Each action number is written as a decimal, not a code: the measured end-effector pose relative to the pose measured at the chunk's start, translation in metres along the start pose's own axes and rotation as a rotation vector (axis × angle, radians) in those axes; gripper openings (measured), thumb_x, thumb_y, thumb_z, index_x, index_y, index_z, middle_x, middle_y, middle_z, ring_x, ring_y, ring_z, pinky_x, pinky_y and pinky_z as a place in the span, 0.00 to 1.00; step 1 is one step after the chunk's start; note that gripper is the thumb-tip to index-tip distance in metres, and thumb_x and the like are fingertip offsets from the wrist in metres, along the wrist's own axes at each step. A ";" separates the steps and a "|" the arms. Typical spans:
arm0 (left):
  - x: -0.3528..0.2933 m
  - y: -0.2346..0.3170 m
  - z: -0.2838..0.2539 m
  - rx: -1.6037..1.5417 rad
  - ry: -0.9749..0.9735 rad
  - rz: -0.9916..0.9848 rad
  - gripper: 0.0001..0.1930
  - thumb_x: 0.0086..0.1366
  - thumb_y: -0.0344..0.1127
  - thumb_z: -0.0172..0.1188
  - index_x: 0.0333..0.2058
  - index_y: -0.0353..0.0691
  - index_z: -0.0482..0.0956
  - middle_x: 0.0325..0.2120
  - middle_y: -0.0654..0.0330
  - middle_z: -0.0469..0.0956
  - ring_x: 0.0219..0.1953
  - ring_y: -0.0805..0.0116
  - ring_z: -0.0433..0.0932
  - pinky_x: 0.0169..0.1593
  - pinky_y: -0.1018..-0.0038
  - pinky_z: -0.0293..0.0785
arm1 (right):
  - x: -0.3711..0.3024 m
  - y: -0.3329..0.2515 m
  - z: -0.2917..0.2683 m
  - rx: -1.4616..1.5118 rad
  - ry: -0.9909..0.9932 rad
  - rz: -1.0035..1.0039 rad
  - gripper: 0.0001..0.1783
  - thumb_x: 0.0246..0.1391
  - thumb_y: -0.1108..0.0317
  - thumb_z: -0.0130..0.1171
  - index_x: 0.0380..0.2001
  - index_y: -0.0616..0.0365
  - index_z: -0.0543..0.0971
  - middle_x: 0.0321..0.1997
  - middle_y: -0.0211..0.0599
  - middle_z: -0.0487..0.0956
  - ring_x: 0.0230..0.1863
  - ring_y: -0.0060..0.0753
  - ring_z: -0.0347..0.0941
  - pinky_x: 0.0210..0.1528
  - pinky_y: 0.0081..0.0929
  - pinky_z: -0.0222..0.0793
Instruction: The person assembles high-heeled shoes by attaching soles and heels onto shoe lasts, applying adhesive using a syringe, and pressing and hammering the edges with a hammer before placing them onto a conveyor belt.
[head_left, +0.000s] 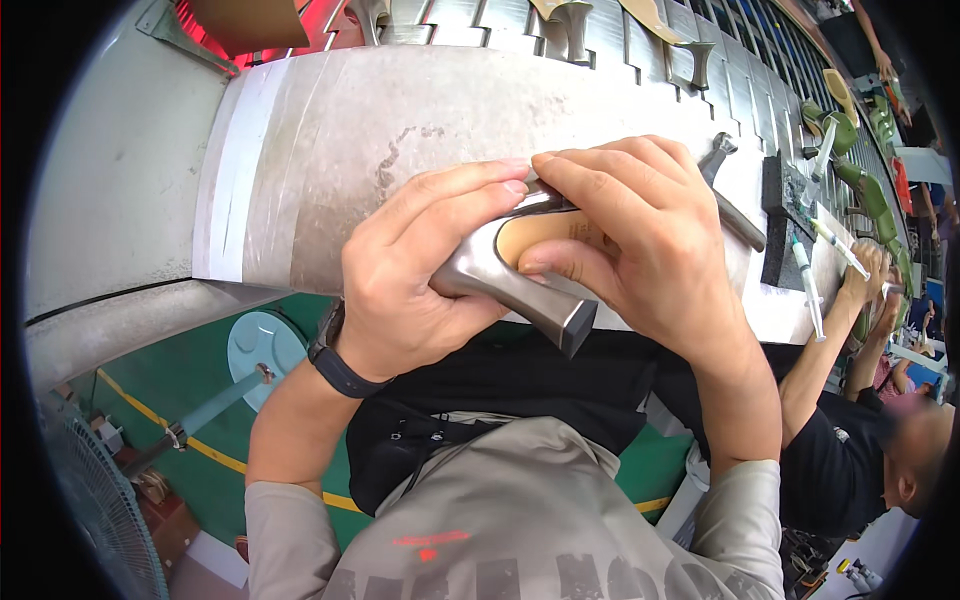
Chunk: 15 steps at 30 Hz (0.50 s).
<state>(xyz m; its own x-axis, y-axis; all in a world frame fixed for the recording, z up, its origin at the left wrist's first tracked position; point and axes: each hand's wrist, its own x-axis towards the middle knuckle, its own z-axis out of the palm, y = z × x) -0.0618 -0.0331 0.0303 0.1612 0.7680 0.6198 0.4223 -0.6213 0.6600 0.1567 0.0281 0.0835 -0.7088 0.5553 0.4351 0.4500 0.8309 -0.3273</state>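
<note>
Both hands grip a metallic pewter high-heeled shoe (pixel 472 266) with a tan insole, tilted above the near side of the worktable, its dark heel tip toward me. My left hand (pixel 395 255) wraps the shoe from the left, fingers over its far side. My right hand (pixel 655 225) holds it from the right, with the thumb inside against the insole and the fingers along the far upper edge. The fingertips of both hands nearly meet there. Much of the shoe's front is hidden under my right hand.
A hammer (pixel 738 217) lies right of my hands, beside a black block (pixel 775 262) and several syringes (pixel 806 284). Beyond the worktable (pixel 340 130), a slatted conveyor carries metallic shoes (pixel 575 30) and green shoes (pixel 870 195). A co-worker (pixel 840 460) reaches in at right. A fan (pixel 100 515) stands lower left.
</note>
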 end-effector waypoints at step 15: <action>-0.024 0.003 0.028 0.096 0.272 -0.010 0.32 0.49 0.31 0.82 0.53 0.31 0.80 0.51 0.44 0.84 0.49 0.49 0.87 0.52 0.62 0.84 | 0.038 -0.003 -0.018 0.055 -0.296 0.204 0.21 0.41 0.63 0.80 0.40 0.59 0.88 0.36 0.36 0.87 0.37 0.40 0.82 0.42 0.35 0.76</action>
<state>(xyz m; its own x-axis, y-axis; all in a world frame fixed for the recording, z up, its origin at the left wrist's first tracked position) -0.0398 -0.0491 0.0055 -0.0830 0.6961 0.7132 0.5069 -0.5867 0.6316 0.1377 0.0475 0.1159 -0.7380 0.6678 0.0968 0.5739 0.6967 -0.4303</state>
